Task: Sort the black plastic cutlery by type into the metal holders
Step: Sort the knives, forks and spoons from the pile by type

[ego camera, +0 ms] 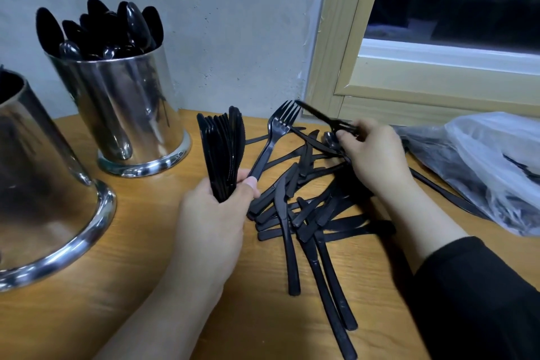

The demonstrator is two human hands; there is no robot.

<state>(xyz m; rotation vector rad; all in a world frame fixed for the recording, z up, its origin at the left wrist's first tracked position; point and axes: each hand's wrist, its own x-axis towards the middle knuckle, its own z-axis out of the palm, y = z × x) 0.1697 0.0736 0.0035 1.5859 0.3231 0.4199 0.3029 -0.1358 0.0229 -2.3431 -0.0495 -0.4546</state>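
Observation:
My left hand (214,213) grips a fanned bundle of black plastic knives (223,152) upright, and its thumb also pinches the handle of a black fork (274,137). My right hand (371,155) pinches a single black piece of cutlery (321,115), lifted above the loose pile of black knives and forks (306,213) on the wooden table (122,257). A metal holder (128,114) at the back left is full of black spoons (99,29). A second, larger metal holder (38,184) stands at the left edge, its contents hidden.
A translucent plastic bag (479,166) with more black cutlery lies at the right of the table. A grey wall and a wooden window frame (409,79) close off the back. Bare wood shows along the near left.

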